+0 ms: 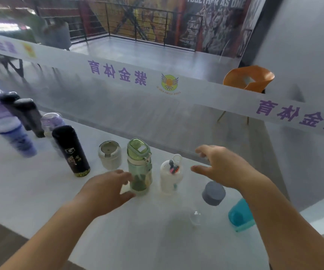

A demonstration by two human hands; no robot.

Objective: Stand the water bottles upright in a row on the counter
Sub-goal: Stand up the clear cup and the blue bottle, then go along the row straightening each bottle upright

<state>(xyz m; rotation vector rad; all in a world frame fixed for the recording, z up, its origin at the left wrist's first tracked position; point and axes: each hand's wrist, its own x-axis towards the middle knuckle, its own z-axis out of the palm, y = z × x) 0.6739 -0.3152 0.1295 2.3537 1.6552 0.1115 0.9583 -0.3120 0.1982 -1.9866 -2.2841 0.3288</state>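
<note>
— Nearest us, what's that see-through thing low on the white counter [30, 191]?

— Clear bottle with a grey cap [213, 193], I think; its body is so transparent and blurred I can't swear whether it stands or leans. A teal bottle [240, 216] sits just beside it, half hidden under the right forearm.

— And the hands?

— Both empty. The left hand [106, 191] is spread, fingers just beside the base of the green bottle [139, 168], maybe brushing it, not closed on it. The right hand [221, 166] hovers loose and apart, above the grey cap, near the white bottle [170, 175].

— How would the green one handle?

— Hard tinted plastic, I'd judge: stiff, smooth, a bit slippery. It looks only partly filled, so fairly light and top-heavy with that chunky flip lid. Take it round the middle of the body, not by the lid or strap.

— The white one?

— Squat, with a loop on top and a small dark and red ornament. It's upright, beside the green.

— Further out?

— A cream cup [109, 154], then a tall black flask [70, 151], all upright in a line along the glass. Past that, blurred: a blue tumbler [16, 139], a lilac bottle [52, 121], and dark bottles [24, 114].

— So the row's mostly built?

— Seems so; the clear and teal ones look left to sort.
</note>
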